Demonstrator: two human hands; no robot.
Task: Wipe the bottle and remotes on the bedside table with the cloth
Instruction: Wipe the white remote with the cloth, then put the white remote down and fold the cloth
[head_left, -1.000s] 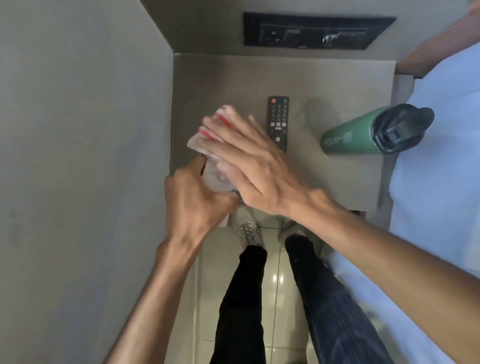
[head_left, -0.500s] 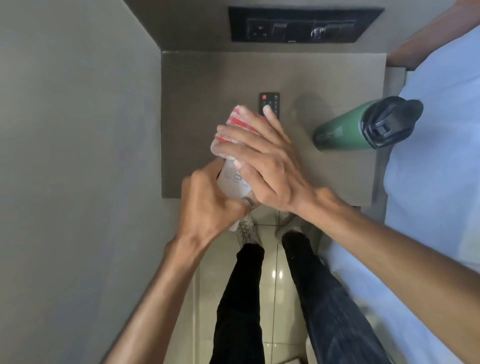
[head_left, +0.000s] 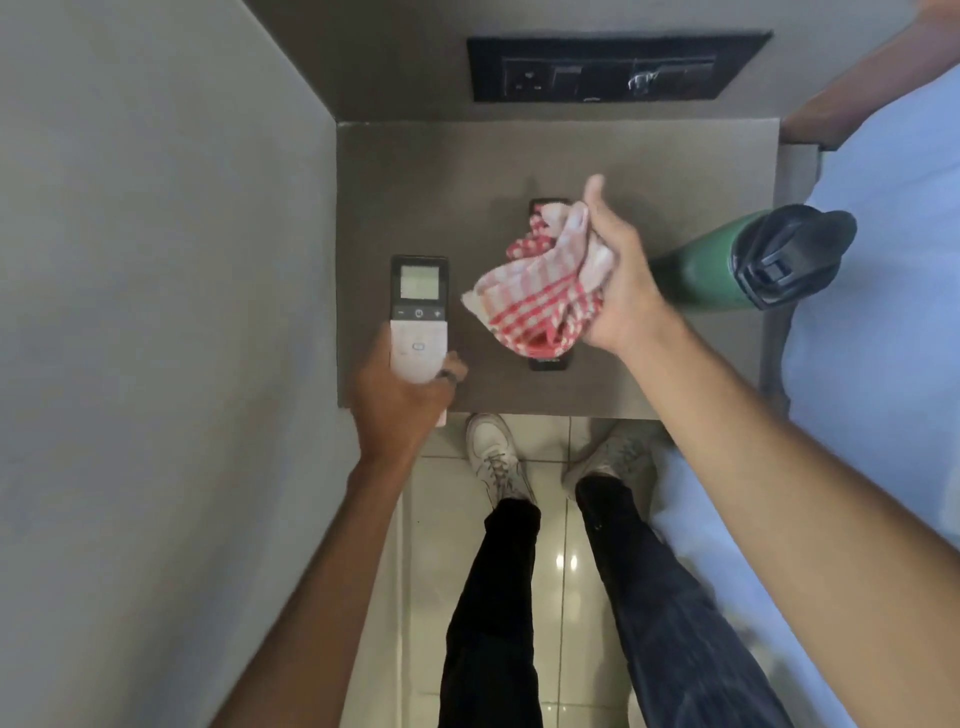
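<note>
Left hand clamped on white remote's near end, at table's left edge, probably setting it down. Right hand bunches checked cloth over black remote, mostly hidden, likely next. Green bottle at right, base hidden.

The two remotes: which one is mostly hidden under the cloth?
The black remote, mid-table: only its two ends show past the red-checked cloth in the right hand. The white remote, with a screen, is uncovered in the left hand.
</note>
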